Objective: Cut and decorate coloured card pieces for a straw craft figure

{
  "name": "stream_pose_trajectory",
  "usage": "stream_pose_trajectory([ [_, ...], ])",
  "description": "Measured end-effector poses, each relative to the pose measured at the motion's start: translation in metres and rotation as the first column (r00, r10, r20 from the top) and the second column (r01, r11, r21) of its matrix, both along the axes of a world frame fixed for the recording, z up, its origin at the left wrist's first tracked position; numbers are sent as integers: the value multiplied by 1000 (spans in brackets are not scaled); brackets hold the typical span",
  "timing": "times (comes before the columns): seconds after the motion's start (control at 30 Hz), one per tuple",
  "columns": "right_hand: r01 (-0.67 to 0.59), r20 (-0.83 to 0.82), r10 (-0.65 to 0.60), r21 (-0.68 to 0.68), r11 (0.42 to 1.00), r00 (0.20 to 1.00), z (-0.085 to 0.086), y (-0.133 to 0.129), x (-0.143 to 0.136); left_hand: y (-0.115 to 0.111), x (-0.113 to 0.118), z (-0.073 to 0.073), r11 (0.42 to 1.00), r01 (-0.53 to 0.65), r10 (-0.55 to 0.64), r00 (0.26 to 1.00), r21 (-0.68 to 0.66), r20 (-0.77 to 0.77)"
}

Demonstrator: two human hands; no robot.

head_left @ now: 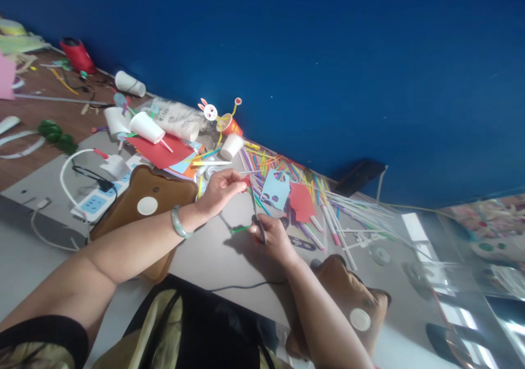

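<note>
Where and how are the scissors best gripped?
The scissors are probably best gripped by the handles, from the near right, where the right hand holds them: the blades point away, up beside the red paper in the left hand.

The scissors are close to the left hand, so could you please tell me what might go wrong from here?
The scissors point up beside the left hand, so a slip by the right hand might nick it. The pinched red paper looks small, so it could be miscut or dropped. Loose straws lie nearby; a dropped piece might get lost there.
</note>
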State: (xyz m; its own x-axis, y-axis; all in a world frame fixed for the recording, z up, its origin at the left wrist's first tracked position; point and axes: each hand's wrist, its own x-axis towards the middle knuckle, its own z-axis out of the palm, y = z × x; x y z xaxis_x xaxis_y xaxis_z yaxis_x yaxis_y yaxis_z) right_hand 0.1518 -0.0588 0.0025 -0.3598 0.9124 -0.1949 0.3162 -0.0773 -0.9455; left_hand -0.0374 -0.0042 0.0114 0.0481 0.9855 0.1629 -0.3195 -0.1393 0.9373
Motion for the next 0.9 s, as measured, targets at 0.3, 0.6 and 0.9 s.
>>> stream_pose_trajectory([
  [0.3, 11, -7, -11, -21, 1000, 1000, 2, 0, -2, -1, 1, -2, 999, 41, -40, 999, 3, -28],
  [0.6, 9, -16, -10, -34, 999, 1000, 1, 1, -1, -3, 3, 0, 998, 59, -59, 998, -33, -12],
  [0.9, 2, -9, -2, -17, 1000, 1000, 1, -1, -1, -3, 1, 0, 998, 57, -57, 998, -17, -20],
])
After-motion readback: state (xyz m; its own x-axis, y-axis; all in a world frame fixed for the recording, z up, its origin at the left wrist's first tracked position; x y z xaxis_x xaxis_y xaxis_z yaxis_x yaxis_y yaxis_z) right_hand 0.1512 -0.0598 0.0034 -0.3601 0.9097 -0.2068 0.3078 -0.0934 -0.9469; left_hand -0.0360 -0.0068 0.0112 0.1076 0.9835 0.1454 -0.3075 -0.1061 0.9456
